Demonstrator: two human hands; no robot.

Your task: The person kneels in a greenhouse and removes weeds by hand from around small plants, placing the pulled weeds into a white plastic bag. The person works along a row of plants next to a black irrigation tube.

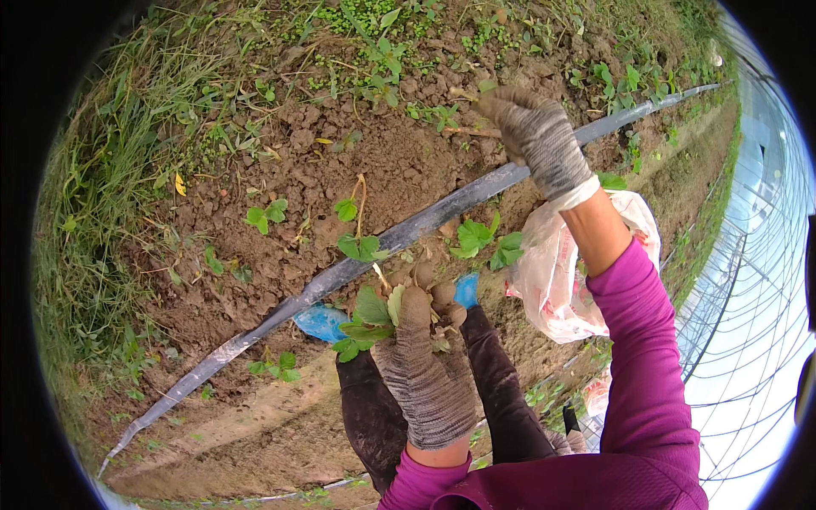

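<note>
My left hand (424, 370), in a soiled grey knit glove, is closed around several leafy seedlings (371, 313), which look like strawberry plants, low in front of my body. My right hand (535, 137), in a matching glove, is raised over the soil beyond the drip hose, its fingers bent around a thin pale stem (463, 95). A flat black irrigation hose (440, 211) runs diagonally across the bed between the two hands. Small plants stand in the soil near it, one (358, 247) at the hose's edge. The fingertips of both hands are partly hidden.
A white plastic bag (561, 274) with red print lies under my right forearm. My shoes wear blue covers (320, 322) beside the hose. Tall grass (115, 210) borders the bed at the left. A furrow (255, 427) runs behind. Greenhouse framing (739, 306) curves at the right.
</note>
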